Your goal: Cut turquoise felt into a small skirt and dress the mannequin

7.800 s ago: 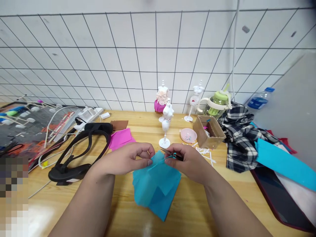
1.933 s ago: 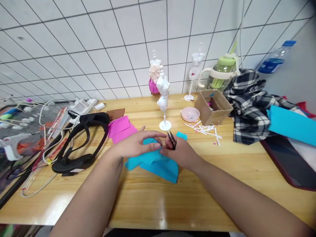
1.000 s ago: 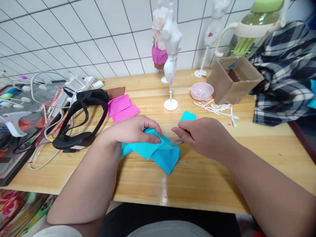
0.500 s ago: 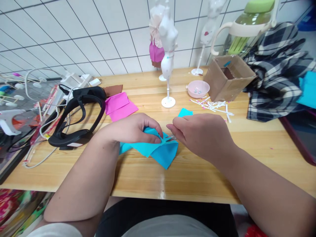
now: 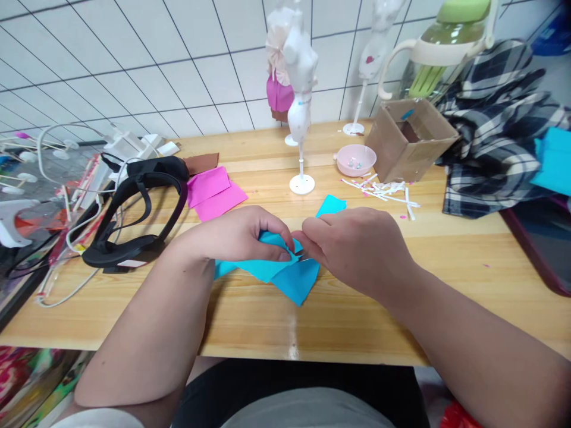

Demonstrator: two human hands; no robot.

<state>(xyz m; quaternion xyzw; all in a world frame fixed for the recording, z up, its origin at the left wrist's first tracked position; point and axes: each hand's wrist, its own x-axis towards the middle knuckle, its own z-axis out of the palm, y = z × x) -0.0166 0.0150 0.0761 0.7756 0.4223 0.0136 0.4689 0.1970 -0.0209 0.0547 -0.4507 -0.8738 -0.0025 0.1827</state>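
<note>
Turquoise cloth [image 5: 297,282] lies folded in front of me, one corner pointing toward the table's front edge. My left hand [image 5: 250,235] pinches its upper fold between thumb and fingers. From the right, my right hand [image 5: 357,241] closes around a small metal tool [image 5: 302,255], whose thin tips meet the cloth beside my left fingertips. My fingers cover most of that tool, so its exact kind does not show. Behind my right hand lies another turquoise piece [image 5: 331,205]. A white mini dress form [image 5: 300,113] stands upright beyond both hands.
Left are a black headset [image 5: 134,258], cables and pink pieces [image 5: 218,193]. At the back right stand a pink bowl [image 5: 355,160], a cardboard box [image 5: 414,142], white strips [image 5: 383,191] and a green-lidded jug [image 5: 450,47]. Plaid cloth [image 5: 477,178] lies at the right.
My right hand has shifted slightly left, so the tool's tips sit closer to my left fingertips. The left hand keeps its pinch on the cloth. The whole view has shifted a little.
</note>
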